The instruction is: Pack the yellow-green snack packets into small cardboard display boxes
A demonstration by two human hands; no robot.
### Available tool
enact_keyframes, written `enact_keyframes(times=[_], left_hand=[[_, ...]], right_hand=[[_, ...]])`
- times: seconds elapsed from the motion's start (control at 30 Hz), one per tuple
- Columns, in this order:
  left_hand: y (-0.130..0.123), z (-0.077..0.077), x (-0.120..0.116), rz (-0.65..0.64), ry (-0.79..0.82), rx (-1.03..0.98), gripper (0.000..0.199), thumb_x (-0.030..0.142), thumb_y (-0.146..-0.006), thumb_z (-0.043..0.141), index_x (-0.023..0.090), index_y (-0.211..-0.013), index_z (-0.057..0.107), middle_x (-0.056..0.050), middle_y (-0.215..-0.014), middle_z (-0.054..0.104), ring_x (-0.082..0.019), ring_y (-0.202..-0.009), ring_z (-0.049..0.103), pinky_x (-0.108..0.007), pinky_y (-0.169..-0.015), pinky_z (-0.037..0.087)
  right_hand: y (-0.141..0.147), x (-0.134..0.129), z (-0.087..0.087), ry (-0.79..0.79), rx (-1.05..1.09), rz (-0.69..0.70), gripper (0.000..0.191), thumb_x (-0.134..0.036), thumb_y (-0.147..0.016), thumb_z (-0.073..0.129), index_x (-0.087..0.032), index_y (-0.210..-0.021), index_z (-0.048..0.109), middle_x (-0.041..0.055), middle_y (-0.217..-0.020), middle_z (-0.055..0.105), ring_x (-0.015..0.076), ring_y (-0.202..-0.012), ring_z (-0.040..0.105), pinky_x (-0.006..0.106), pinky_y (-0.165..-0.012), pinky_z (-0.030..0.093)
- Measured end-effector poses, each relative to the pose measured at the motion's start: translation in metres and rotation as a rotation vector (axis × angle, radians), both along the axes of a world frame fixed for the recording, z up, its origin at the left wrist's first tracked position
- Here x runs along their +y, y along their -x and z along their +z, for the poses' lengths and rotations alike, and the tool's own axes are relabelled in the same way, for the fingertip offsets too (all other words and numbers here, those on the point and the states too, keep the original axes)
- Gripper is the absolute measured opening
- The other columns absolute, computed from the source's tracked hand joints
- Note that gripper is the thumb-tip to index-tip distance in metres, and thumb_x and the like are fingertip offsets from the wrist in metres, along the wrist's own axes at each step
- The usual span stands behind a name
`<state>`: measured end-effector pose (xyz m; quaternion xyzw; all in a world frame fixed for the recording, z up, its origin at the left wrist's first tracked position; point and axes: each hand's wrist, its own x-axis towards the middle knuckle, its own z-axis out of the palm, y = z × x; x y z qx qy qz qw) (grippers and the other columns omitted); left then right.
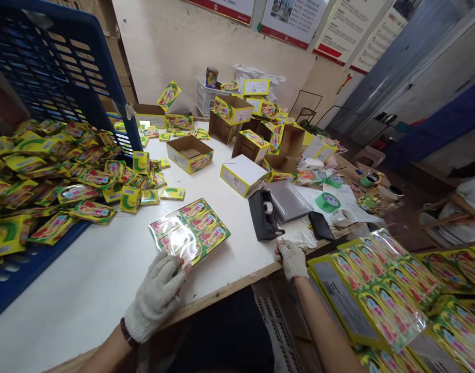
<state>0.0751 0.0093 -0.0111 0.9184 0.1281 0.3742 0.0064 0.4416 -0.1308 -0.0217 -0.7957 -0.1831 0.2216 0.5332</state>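
Left hand (157, 291) half-curled, touching near corner of glossy pack (205, 227) just ahead. Right hand (293, 260) part-curled, just beside tape dispenser (261, 221). I can't tell either's hold. Light pressure could let pack skid; close fingers could knock dispenser.

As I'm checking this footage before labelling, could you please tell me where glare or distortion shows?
Head view: strong glare whites out part of the wrapped pack by the left hand; head view: highlights streak the stacked packs; head view: wall posters slant, and the blue crate looks stretched.
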Motion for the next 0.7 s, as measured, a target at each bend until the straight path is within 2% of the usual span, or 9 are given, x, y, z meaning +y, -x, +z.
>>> enact_keyframes(times=[0.1, 0.2, 0.33, 0.47, 0.53, 0.6, 0.7], left_hand=[[0.005, 0.001, -0.007, -0.004, 0.036, -0.068, 0.030, 0.001, -0.080, 0.048, 0.017, -0.103, 0.061, -0.011, -0.099, 0.067, -0.023, -0.103, 0.060, -0.047, -0.095, 0.052], [0.007, 0.000, -0.010, -0.010, 0.095, -0.125, 0.029, -0.002, -0.080, 0.048, 0.018, -0.100, 0.058, -0.010, -0.103, 0.067, -0.021, -0.105, 0.061, -0.047, -0.098, 0.052], [0.008, -0.003, -0.012, -0.036, 0.134, -0.116, 0.029, -0.001, -0.079, 0.047, 0.017, -0.099, 0.057, -0.011, -0.106, 0.066, -0.022, -0.107, 0.059, -0.048, -0.100, 0.050], [0.007, 0.000, -0.014, -0.010, 0.170, -0.060, 0.029, -0.002, -0.077, 0.046, 0.018, -0.095, 0.057, -0.009, -0.100, 0.065, -0.021, -0.099, 0.058, -0.046, -0.098, 0.050], [0.006, 0.005, -0.014, 0.029, 0.185, -0.045, 0.033, -0.001, -0.075, 0.046, 0.018, -0.100, 0.057, -0.009, -0.098, 0.064, -0.021, -0.095, 0.057, -0.044, -0.095, 0.051], [0.004, 0.012, -0.015, 0.054, 0.164, -0.028, 0.044, 0.002, -0.074, 0.046, 0.017, -0.114, 0.055, -0.010, -0.100, 0.062, -0.023, -0.096, 0.056, -0.043, -0.088, 0.051], [-0.001, 0.026, -0.017, 0.084, 0.151, 0.140, 0.055, 0.009, -0.073, 0.050, 0.019, -0.127, 0.051, -0.009, -0.098, 0.060, -0.025, -0.089, 0.054, -0.041, -0.072, 0.048]], right_hand=[[0.003, 0.002, 0.005, 0.028, 0.073, 0.027, 0.038, -0.057, -0.053, 0.063, -0.022, -0.063, 0.051, -0.0039, -0.047, 0.051, 0.0105, -0.041, 0.041, 0.024, -0.041, 0.030], [0.028, 0.002, 0.015, 0.027, 0.147, 0.149, 0.038, -0.056, -0.055, 0.066, -0.022, -0.059, 0.049, -0.0045, -0.046, 0.048, 0.0094, -0.041, 0.040, 0.023, -0.042, 0.031], [0.099, 0.010, 0.023, -0.025, 0.283, 0.425, 0.037, -0.053, -0.065, 0.067, -0.020, -0.060, 0.051, -0.0026, -0.051, 0.053, 0.0107, -0.048, 0.047, 0.024, -0.048, 0.038], [0.167, 0.034, 0.031, -0.101, 0.358, 0.728, 0.033, -0.049, -0.076, 0.063, -0.020, -0.063, 0.054, -0.0015, -0.056, 0.057, 0.0103, -0.052, 0.049, 0.023, -0.053, 0.040], [0.184, 0.046, 0.034, -0.069, 0.344, 0.768, 0.032, -0.048, -0.077, 0.061, -0.020, -0.063, 0.055, -0.0010, -0.055, 0.058, 0.0105, -0.051, 0.049, 0.023, -0.053, 0.039], [0.191, 0.054, 0.034, -0.048, 0.313, 0.760, 0.031, -0.047, -0.077, 0.059, -0.020, -0.063, 0.055, -0.0008, -0.055, 0.058, 0.0112, -0.052, 0.050, 0.024, -0.053, 0.040], [0.190, 0.058, 0.029, 0.010, 0.263, 0.758, 0.032, -0.048, -0.077, 0.057, -0.020, -0.061, 0.055, -0.0001, -0.055, 0.059, 0.0120, -0.053, 0.050, 0.024, -0.054, 0.039]])
